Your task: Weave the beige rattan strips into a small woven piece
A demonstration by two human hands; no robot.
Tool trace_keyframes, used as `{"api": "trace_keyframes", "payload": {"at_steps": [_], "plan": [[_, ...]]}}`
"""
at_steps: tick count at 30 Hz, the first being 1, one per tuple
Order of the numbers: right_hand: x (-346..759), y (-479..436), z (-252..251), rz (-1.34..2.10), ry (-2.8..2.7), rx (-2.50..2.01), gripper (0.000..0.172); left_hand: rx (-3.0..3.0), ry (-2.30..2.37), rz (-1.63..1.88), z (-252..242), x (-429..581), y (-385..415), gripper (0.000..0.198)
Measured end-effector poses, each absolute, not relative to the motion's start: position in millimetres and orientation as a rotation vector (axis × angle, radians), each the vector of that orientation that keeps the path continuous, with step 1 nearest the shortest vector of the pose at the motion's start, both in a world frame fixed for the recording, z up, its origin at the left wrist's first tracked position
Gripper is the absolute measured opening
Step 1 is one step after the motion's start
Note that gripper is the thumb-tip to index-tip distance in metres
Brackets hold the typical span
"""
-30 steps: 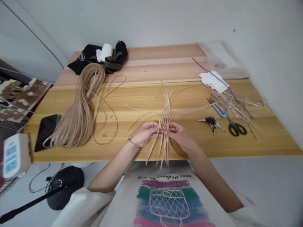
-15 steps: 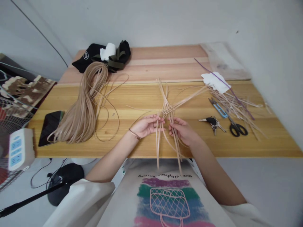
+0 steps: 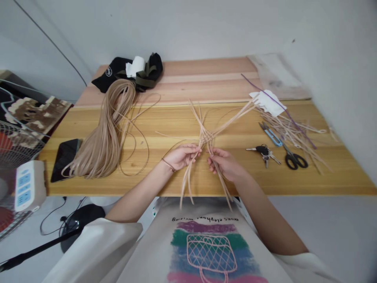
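A small woven piece (image 3: 207, 136) of flat beige strips lies near the middle of the table, its loose ends fanning out on several sides. Just below its left edge, my left hand (image 3: 185, 155) is closed on a group of strips (image 3: 186, 181) that hang toward the table's front edge. My right hand (image 3: 223, 162) pinches another group of strips (image 3: 223, 183) below the weave's right side. Between the hands the two groups spread apart like an upturned V. Longer strips (image 3: 232, 119) run from the weave toward the back right.
A thick hank of beige strips (image 3: 103, 137) lies left, beside a phone (image 3: 65, 159). At right are keys (image 3: 264, 151), thread snips (image 3: 270, 134), scissors (image 3: 295, 160), loose strip offcuts (image 3: 294, 135) and a white tissue (image 3: 268, 103). A black bag (image 3: 118, 70) sits at the back left.
The hanging strips have parted: the left group swung left and the right group now slants further right. The weave has turned slightly, its upper ends shifting left. Both hands remain near it.
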State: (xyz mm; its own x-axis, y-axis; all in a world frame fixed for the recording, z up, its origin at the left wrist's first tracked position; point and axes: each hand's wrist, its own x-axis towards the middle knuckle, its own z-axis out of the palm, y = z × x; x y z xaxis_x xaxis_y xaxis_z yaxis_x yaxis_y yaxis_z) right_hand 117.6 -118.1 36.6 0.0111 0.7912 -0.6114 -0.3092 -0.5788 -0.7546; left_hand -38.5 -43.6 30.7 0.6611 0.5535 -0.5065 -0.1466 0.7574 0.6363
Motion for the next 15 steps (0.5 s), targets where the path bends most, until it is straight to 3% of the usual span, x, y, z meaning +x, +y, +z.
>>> {"api": "trace_keyframes", "payload": {"at_steps": [8, 15], "plan": [[131.5, -116.8, 34.7, 1.942, -0.381, -1.205, 0.007, 0.965, 0.702, 0.399, 27.9, -36.8, -48.1, 0.015], [140.1, -128.0, 30.1, 1.941, -0.609, -1.343, 0.014, 1.603, 0.671, 0.069, 49.1, -44.0, -42.7, 0.014]]}}
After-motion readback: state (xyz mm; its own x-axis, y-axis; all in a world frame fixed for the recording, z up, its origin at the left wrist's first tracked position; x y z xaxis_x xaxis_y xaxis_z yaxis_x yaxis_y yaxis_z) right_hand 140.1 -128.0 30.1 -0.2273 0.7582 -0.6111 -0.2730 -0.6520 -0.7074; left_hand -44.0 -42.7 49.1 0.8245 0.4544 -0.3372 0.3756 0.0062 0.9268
